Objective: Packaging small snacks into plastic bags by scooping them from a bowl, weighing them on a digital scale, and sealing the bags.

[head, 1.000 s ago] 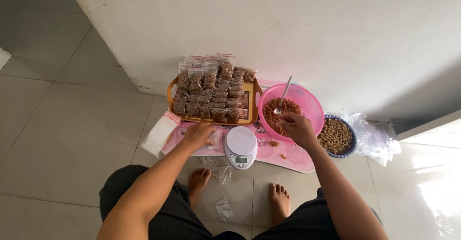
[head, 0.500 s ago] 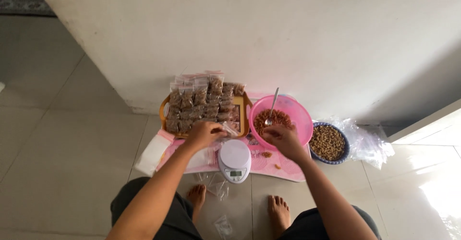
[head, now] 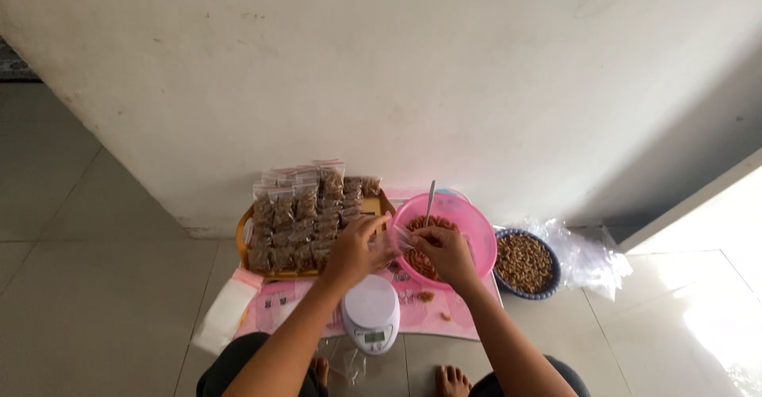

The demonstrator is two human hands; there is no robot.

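Observation:
My left hand (head: 355, 248) and my right hand (head: 444, 252) meet above the floor mat, both pinching a small clear plastic bag (head: 397, 240) between them. Just behind my right hand stands a pink bowl (head: 476, 224) of brown snack pieces with a metal spoon (head: 429, 201) leaning in it. Below my hands, a white round kitchen scale (head: 371, 315) sits on the pink mat (head: 413, 310). The orange tray (head: 242, 242) packed with several filled clear bags (head: 302, 214) is to the left.
A blue bowl (head: 524, 262) of light brown nuts stands right of the pink bowl, with crumpled clear plastic (head: 591, 258) beyond it. A stack of empty bags (head: 225, 314) lies at the mat's left. The white wall rises close behind everything. Tiled floor surrounds the mat.
My left hand lifted a clear bag from the mat and brought it to the right hand, which left the pink bowl. The view tilted up toward the wall.

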